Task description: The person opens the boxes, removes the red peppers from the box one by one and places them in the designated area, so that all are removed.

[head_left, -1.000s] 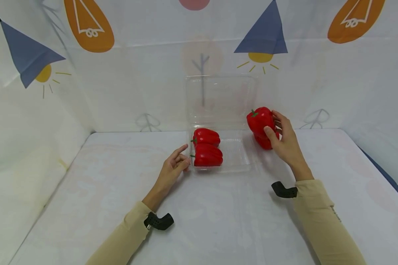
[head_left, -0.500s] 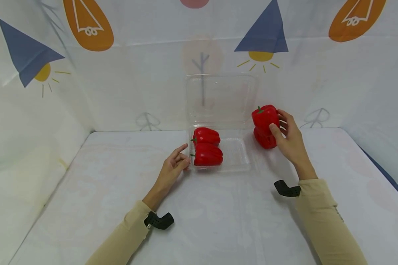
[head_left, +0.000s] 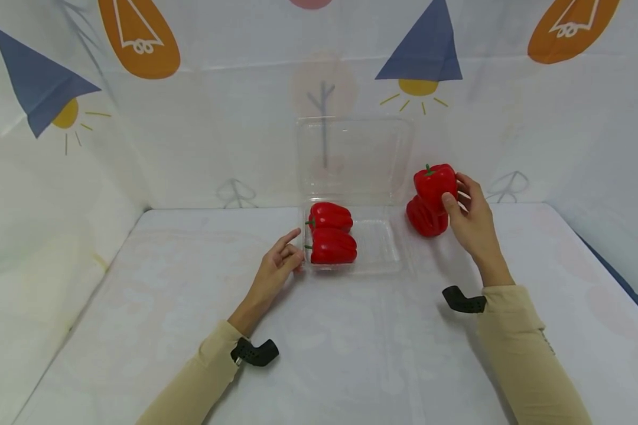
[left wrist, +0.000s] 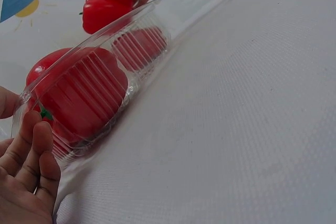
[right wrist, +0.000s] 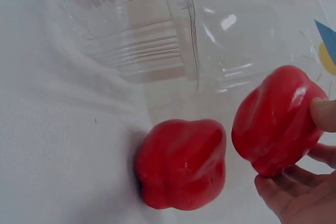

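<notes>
Against white cloth [head_left: 351,354], one red pepper [head_left: 436,186] is gripped by the right hand [head_left: 472,221], a second pepper [head_left: 423,221] below partly hidden; left hand [head_left: 273,267], fingers loosely parted, is held beside the container [head_left: 380,243], contact unclear.

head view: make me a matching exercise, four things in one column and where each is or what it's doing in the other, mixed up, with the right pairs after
Things:
1. right hand
2. left hand
3. clear lid
4. front pepper

Places and states:
a. at the left edge of the box
b. lying in the box's left half
c. gripping another pepper
d. raised at the box's back

Pairs: 1-c, 2-a, 3-d, 4-b
</notes>
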`<state>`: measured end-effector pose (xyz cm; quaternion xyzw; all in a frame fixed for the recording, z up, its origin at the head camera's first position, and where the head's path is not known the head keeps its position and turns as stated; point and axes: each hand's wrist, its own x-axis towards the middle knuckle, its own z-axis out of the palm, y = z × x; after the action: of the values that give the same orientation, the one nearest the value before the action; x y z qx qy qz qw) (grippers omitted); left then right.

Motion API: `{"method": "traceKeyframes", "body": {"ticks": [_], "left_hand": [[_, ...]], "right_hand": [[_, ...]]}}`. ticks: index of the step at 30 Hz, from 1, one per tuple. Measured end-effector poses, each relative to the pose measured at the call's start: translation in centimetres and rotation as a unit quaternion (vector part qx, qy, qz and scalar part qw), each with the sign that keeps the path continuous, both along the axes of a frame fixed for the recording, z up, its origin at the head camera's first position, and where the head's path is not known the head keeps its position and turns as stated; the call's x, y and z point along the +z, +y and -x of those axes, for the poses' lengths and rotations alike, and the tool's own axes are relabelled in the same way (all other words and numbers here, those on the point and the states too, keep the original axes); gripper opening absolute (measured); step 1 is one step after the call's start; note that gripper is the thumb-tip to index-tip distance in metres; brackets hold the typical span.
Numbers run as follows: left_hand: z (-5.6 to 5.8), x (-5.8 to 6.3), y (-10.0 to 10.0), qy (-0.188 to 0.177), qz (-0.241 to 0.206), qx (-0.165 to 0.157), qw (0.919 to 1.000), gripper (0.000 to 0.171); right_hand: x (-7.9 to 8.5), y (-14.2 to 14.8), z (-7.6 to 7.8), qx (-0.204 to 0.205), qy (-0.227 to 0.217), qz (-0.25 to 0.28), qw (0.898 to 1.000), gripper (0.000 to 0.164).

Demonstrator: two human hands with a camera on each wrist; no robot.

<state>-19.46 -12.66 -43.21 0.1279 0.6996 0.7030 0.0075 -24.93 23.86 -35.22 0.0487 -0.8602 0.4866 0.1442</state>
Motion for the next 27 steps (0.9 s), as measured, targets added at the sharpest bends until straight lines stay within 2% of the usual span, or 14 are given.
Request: {"method": "traceKeyframes", "body": {"ticks": [13, 27], "left_hand": [[0.0, -0.1, 0.1, 0.002, 0.001, -0.004, 1.0, 0.053], [-0.1, 0.2, 0.2, 0.001, 0.005, 0.001, 1.0, 0.053]], "right_hand": [[0.2, 1.0, -0.1, -0.049, -0.022, 0.007, 0.999, 0.057], [0.0, 2.1, 0.2, -0.081, -0.078, 0.017, 0.994, 0.062]]}}
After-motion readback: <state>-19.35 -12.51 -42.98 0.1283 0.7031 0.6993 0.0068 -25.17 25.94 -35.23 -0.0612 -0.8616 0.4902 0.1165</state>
